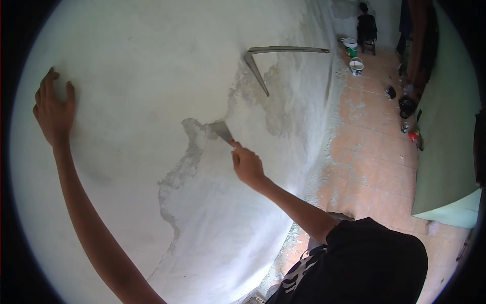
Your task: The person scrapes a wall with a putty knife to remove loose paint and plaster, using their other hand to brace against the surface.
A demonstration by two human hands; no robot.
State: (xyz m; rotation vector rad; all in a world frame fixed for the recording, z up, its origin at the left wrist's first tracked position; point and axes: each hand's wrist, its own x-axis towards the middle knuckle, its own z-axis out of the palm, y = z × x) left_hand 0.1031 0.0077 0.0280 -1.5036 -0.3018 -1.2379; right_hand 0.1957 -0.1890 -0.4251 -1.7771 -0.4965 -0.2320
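My right hand (248,164) is closed around the handle of a scraper (221,130). The scraper's wide metal blade lies against the wall (126,101), at the upper end of a rough grey patch (191,154) where the surface layer has come away. Its handle is mostly hidden in my fist. Over on the left, my left hand (54,109) rests on the pale wall with its fingers apart and holds nothing. A metal bracket (288,49) is fixed to the wall above and right of the scraper.
Plaster crumbs lie along the wall's foot on the tiled floor (374,167). Farther back are a green and white bucket (350,48), a white bucket (356,67) and a seated person (366,28). A pale green panel (448,131) stands at right.
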